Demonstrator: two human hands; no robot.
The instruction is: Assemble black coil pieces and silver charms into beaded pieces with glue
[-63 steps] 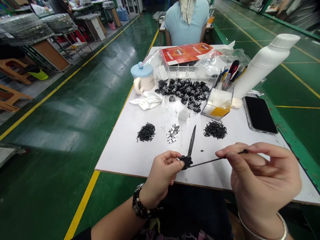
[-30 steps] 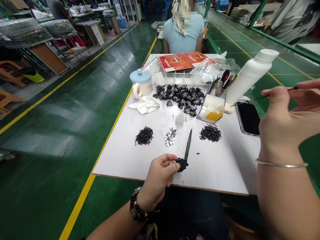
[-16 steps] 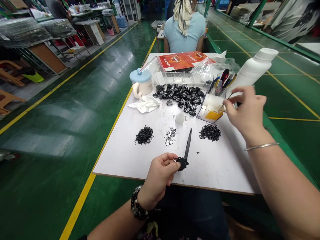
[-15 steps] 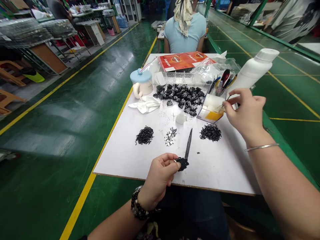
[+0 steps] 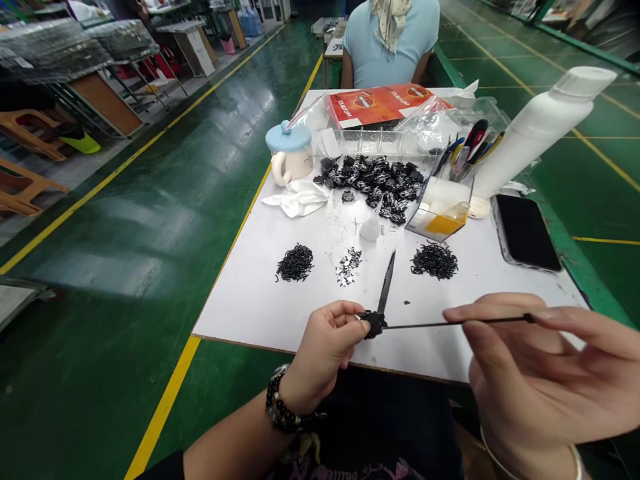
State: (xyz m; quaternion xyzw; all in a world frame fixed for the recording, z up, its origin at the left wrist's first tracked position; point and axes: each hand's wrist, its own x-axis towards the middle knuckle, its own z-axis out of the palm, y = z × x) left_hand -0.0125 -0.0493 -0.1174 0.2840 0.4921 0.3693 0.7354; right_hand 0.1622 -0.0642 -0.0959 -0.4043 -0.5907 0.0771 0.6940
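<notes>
Left hand (image 5: 323,348) pinches a black blade-shaped part (image 5: 373,324). Right hand (image 5: 520,373) pinches a thin black rod (image 5: 450,325), its tip touching that part.

Left hand (image 5: 323,341) curled closed, left wrist (image 5: 294,399) angled in, forearm low. Right hand (image 5: 525,373) level with it, out to the right, right fingertips (image 5: 565,321) extended and pinching, palm toward me.

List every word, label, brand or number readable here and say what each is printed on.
"CUSTOM": on the red printed box, apparently twice.
Logo badges on that box: too small to read.
Lettering on the dark top at the bottom edge: too blurred to read.
</notes>
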